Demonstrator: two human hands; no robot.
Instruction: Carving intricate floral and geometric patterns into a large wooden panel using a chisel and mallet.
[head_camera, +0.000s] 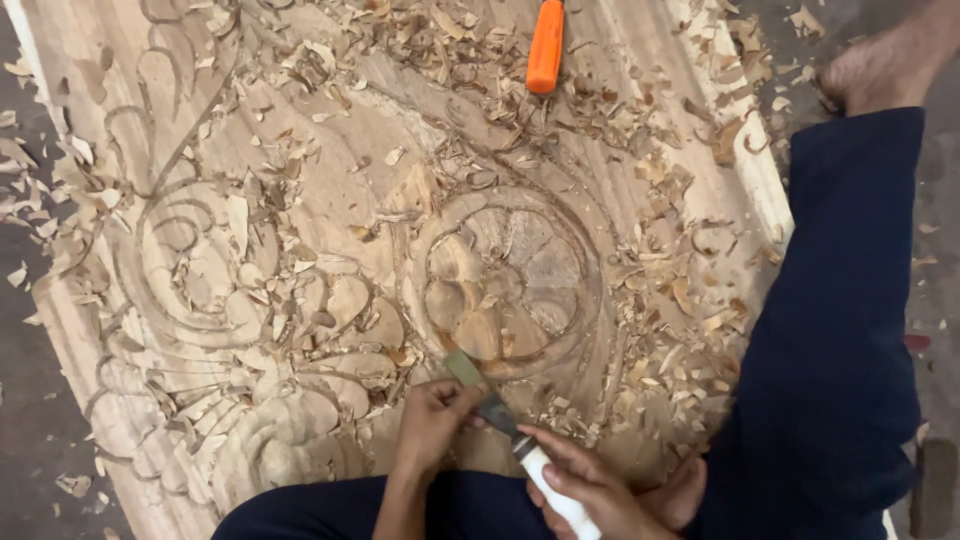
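Observation:
A large wooden panel (330, 160) lies flat, carved with scrolls and a round flower medallion (505, 280). A flat chisel (480, 392) with a white handle (555, 490) points its blade at the lower left rim of the medallion. My left hand (432, 420) pinches the metal blade near its tip. My right hand (590, 485) wraps around the white handle lower down. Both hands sit at the panel's near edge, between my knees in dark blue trousers (830, 340).
Wood shavings (650, 170) are strewn over the panel and the floor around it. An orange-handled tool (546, 45) lies at the top of the panel. My bare foot (880, 65) rests at the upper right, beside the panel's right edge.

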